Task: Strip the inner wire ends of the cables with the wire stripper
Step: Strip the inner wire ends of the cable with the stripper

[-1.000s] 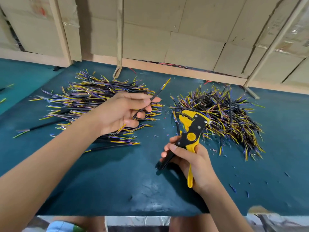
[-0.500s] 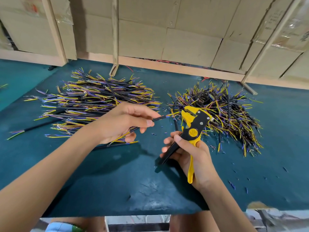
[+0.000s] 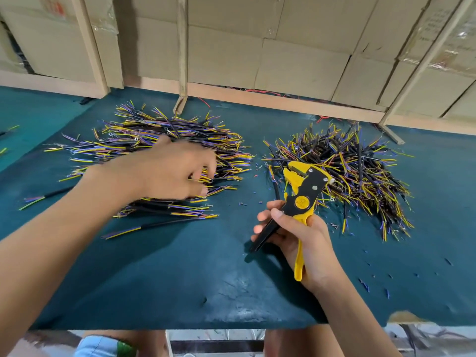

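Gripping the wire stripper point(image 3: 305, 199), the right hand point(image 3: 301, 240) has its fingers curled round the black handle and its palm against the yellow one, holding the tool just above the mat w/ its yellow head tilted up and away toward the right pile point(image 3: 345, 173). Nothing sits in the stripper's mouth.

The left hand point(image 3: 167, 173) hovers over or on the left pile point(image 3: 164, 150), blurred by motion. Fingers look bent downward toward the cables, but can't tell whether they're pinching one or are just loosely curled.

Left pile: short black cables w/ yellow, purple & blue inner wires fanning out at both ends, lying mostly side to side. A few lie apart at its near edge, incl. one single cable point(image 3: 159, 225) closest to the person. Right pile: same sort of cables, messier, pointing all ways, just behind & right of the stripper head.

Both piles rest on a dark teal mat point(image 3: 180, 279), well apart from each other. Small bits of insulation point(image 3: 247, 202) dot the mat between the piles and near the right forearm. Behind the mat, cardboard panels point(image 3: 224, 55) and wooden struts point(image 3: 182, 47) stand along the back edge.
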{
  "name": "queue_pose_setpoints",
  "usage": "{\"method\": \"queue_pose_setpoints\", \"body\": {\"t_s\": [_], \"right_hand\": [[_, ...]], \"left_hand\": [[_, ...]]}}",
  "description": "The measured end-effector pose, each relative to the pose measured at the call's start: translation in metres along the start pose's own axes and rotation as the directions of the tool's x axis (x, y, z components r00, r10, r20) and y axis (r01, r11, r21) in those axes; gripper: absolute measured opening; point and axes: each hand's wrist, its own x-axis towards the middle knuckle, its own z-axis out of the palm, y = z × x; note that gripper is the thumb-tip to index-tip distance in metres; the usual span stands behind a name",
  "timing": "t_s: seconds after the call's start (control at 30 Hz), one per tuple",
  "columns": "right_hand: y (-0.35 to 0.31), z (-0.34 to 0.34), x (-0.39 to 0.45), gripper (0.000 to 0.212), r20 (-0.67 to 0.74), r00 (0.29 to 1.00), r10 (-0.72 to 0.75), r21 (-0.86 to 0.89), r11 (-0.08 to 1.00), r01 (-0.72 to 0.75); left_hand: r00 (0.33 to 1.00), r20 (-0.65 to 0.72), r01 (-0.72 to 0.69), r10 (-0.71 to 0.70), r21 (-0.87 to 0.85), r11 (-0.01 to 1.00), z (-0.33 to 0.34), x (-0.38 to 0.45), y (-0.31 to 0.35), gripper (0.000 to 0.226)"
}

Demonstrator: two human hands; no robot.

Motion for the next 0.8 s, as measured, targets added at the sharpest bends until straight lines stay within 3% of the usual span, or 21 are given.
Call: {"method": "queue_pose_setpoints", "body": {"t_s": [0.07,0.13,0.27,0.37,0.43,0.47,0.5,0.53,0.6,0.63,0.7,0.8], "right_hand": [[0.0,0.0,0.0,0.019,0.003,1.0,0.003,-0.003,1.0,-0.003],[0.0,0.001,-0.001,0.02,0.008,1.0,0.006,-0.004,1.0,-0.006],[0.0,0.002,-0.001,0.018,0.002,1.0,0.01,0.002,1.0,-0.01],[-0.001,0.002,-0.002,0.015,0.0,1.0,0.013,0.013,1.0,-0.013],[-0.001,0.003,-0.001,0.015,0.003,1.0,0.014,0.021,1.0,-0.014],[-0.001,0.003,-0.001,0.015,0.003,1.0,0.014,0.022,1.0,-0.014],[-0.001,0.002,0.0,0.017,0.001,1.0,0.015,0.018,1.0,-0.015],[-0.001,0.002,0.0,0.018,-0.001,1.0,0.018,0.014,1.0,-0.018],[0.0,0.002,-0.001,0.021,0.003,1.0,0.027,0.009,1.0,-0.027],[0.0,0.002,-0.001,0.022,0.009,0.999,0.031,0.013,0.999,-0.031],[0.001,0.001,-0.001,0.022,0.016,0.999,0.03,0.021,0.999,-0.031],[0.001,0.0,0.001,0.023,0.014,1.0,0.025,-0.001,1.0,-0.025]], "left_hand": [[0.957,0.288,0.019,-0.032,0.049,0.999,0.012,-0.007,0.007,0.022],[0.943,0.331,0.025,-0.044,0.062,0.998,0.021,-0.014,0.009,0.022],[0.957,0.279,0.066,-0.079,0.056,0.996,0.018,-0.023,0.014,0.04],[0.996,0.089,-0.008,-0.002,0.114,0.993,0.019,-0.025,0.026,0.044],[0.997,-0.081,-0.032,0.02,-0.149,0.988,0.017,-0.021,0.029,0.034],[0.992,-0.124,-0.04,-0.007,-0.374,0.927,0.015,-0.015,0.03,0.028],[0.991,-0.127,-0.045,-0.042,-0.609,0.792,0.015,-0.008,0.03,0.024],[0.994,-0.098,-0.047,-0.054,-0.807,0.588,0.017,-0.003,0.03,0.024],[0.997,-0.045,-0.033,-0.062,-0.982,0.188,0.028,0.006,0.031,0.025],[0.997,-0.034,-0.031,-0.067,-0.998,0.058,0.037,0.008,0.032,0.028],[0.998,-0.022,-0.026,-0.061,-0.998,-0.066,0.052,0.011,0.035,0.032],[0.999,-0.015,-0.022,-0.045,-0.986,-0.166,0.062,0.009,0.034,0.036]]}}
